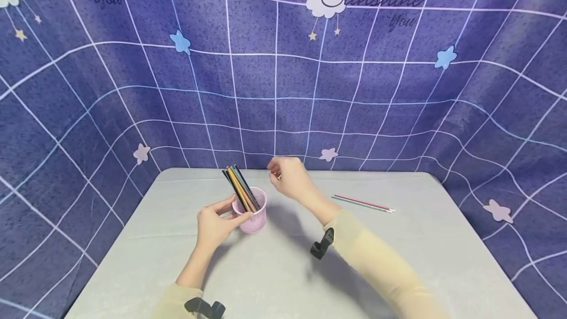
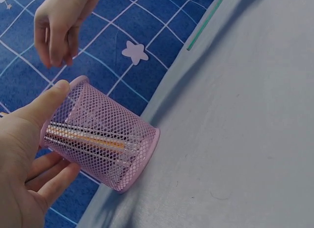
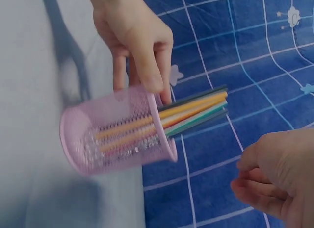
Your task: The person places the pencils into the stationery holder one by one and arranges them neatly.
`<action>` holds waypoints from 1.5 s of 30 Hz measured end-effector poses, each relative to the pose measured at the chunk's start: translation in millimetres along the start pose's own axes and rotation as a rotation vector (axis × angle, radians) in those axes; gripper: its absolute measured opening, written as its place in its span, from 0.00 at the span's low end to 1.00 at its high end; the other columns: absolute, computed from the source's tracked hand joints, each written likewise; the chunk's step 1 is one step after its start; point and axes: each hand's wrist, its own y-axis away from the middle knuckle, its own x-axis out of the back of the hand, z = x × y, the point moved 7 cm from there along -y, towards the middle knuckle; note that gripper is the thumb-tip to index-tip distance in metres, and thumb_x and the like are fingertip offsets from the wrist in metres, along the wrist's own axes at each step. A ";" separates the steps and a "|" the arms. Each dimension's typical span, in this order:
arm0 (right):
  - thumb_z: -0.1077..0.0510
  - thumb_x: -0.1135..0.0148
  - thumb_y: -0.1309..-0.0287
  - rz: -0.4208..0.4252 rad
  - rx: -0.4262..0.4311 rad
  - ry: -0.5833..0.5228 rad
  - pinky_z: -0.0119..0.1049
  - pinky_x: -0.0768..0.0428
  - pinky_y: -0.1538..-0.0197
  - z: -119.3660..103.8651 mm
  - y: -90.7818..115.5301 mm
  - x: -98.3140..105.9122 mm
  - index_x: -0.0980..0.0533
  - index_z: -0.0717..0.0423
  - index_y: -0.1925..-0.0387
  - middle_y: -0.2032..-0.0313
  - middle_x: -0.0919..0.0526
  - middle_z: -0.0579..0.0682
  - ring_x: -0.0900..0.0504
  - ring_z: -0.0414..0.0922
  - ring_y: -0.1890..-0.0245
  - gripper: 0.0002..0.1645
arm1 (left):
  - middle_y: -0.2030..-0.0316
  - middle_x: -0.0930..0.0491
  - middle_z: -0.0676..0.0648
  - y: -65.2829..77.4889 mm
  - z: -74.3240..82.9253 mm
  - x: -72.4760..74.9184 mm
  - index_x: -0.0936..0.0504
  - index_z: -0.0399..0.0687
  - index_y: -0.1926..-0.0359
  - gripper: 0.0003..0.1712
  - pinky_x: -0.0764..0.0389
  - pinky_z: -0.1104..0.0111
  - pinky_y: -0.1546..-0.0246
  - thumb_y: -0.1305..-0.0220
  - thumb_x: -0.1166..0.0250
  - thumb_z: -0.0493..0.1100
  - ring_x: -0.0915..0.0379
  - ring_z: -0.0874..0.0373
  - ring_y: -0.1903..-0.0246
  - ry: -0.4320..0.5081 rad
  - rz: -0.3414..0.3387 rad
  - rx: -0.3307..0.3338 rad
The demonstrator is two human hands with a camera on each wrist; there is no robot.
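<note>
My left hand (image 1: 216, 225) grips a pink mesh pencil cup (image 1: 253, 224) by its rim, the thumb on the near side and fingers round the far side. Several pencils (image 3: 196, 109), black, yellow, orange and green among them, lean in the cup and stick out over its rim. In the left wrist view the cup's base (image 2: 147, 162) is at the table surface. To the right of the cup my right hand (image 1: 290, 177) hovers above the table, fingers loosely bent, holding nothing.
A red pencil (image 1: 354, 200) and a green pencil (image 2: 206, 22) lie side by side on the right of the grey-white table (image 1: 425, 260). A blue-purple gridded cloth (image 1: 274, 73) with stars and clouds hangs behind and at both sides of the table.
</note>
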 end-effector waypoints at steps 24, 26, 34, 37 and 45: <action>0.68 0.32 0.42 0.037 -0.124 0.040 0.44 0.06 0.62 104.7 53.5 74.6 0.15 0.64 0.61 0.68 0.08 0.56 0.08 0.49 0.68 0.06 | 0.50 0.11 0.35 -0.3 -0.2 -1.0 0.12 0.37 0.44 0.40 0.06 0.67 0.62 0.60 0.09 0.43 0.09 0.37 0.56 0.034 -0.010 0.003; 0.67 0.32 0.42 0.028 -0.145 0.049 0.45 0.06 0.61 112.9 59.2 78.6 0.15 0.64 0.62 0.69 0.08 0.55 0.09 0.50 0.69 0.06 | 0.50 0.11 0.35 -0.5 -0.9 -1.2 0.12 0.37 0.44 0.40 0.06 0.66 0.62 0.60 0.09 0.43 0.09 0.37 0.56 0.026 -0.008 0.003; 0.67 0.33 0.42 0.033 -0.199 0.090 0.49 0.07 0.61 145.1 83.5 92.0 0.14 0.62 0.64 0.70 0.08 0.55 0.09 0.50 0.70 0.05 | 0.51 0.11 0.33 0.3 3.8 -2.2 0.12 0.35 0.44 0.40 0.05 0.65 0.62 0.60 0.09 0.42 0.09 0.35 0.55 0.053 -0.018 -0.006; 0.68 0.33 0.43 0.028 -0.196 0.112 0.49 0.07 0.62 154.6 93.7 93.8 0.14 0.62 0.65 0.71 0.08 0.54 0.09 0.50 0.71 0.05 | 0.51 0.11 0.33 0.0 2.8 -2.5 0.12 0.35 0.44 0.40 0.05 0.63 0.61 0.60 0.09 0.42 0.10 0.35 0.54 0.060 -0.019 -0.001; 0.69 0.34 0.45 -0.041 -0.198 0.138 0.48 0.08 0.63 173.8 121.0 84.8 0.15 0.63 0.66 0.72 0.09 0.54 0.11 0.49 0.71 0.05 | 0.51 0.11 0.32 0.1 -0.2 -1.1 0.12 0.35 0.44 0.39 0.05 0.61 0.60 0.59 0.09 0.42 0.10 0.34 0.54 0.074 -0.015 0.009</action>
